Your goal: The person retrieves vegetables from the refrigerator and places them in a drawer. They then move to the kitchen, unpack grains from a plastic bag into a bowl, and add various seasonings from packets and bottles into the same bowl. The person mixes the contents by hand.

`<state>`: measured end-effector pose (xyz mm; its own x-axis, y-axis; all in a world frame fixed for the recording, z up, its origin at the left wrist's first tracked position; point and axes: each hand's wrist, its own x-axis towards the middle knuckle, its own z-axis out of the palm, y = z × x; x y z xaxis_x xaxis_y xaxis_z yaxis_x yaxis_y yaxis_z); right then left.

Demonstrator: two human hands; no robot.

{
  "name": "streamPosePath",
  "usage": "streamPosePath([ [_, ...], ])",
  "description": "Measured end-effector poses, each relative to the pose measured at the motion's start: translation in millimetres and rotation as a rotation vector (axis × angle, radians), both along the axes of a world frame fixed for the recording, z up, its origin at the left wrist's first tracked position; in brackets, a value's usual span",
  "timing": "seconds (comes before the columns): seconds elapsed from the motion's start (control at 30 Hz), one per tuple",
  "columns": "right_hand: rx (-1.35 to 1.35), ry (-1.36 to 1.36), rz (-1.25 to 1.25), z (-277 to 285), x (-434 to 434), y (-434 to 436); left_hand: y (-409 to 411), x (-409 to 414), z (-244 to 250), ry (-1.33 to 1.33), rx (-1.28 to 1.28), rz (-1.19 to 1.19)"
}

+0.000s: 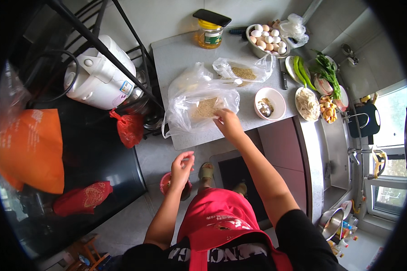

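At the front edge of the grey counter, my right hand (228, 122) reaches into a clear plastic bag (183, 117). Its bent fingertips are at the edge of a patch of brown ground seasoning (205, 107); whether they pinch any is hidden. My left hand (182, 169) hangs over the floor short of the counter, fingers loosely curled and holding nothing. Behind the first bag lies another plastic bag (224, 66) with coarser brown grains (244, 73). To the right stands a white bowl (278, 103) with white and brown powders (266, 107) at its bottom.
A knife (284, 80) lies near green peppers (300, 69), a plate of pale shreds (307, 104) and leafy greens (329, 71). Behind are a bowl of eggs (268, 39) and a yellow-lidded jar (210, 35) with a phone (212, 17) on top. A sink (335, 152) is at right, a black rack (103, 50) at left.
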<state>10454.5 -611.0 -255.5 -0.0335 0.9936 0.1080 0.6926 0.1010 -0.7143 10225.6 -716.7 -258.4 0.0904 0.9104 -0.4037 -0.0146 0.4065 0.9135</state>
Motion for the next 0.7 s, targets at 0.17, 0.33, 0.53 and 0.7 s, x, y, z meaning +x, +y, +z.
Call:
streamPosePath([
  [0.17,-0.192,-0.531,-0.054,-43.9,-44.9,73.7,-4.1,-21.2,-2.2,0.014,-0.103,0.043],
  [0.33,-0.270,-0.680,-0.109,-43.9,-66.0,88.1,-13.2,-45.8,-19.0,0.018,-0.124,0.111],
  [0.53,-0.350,-0.599,0.010,-76.1,-63.4,88.8,-2.2,-42.7,-13.6,0.010,-0.150,0.184],
  [0.7,-0.202,-0.305,-0.011,-97.6,-47.3,87.3,25.3,-15.5,1.3,-0.034,-0.070,0.169],
])
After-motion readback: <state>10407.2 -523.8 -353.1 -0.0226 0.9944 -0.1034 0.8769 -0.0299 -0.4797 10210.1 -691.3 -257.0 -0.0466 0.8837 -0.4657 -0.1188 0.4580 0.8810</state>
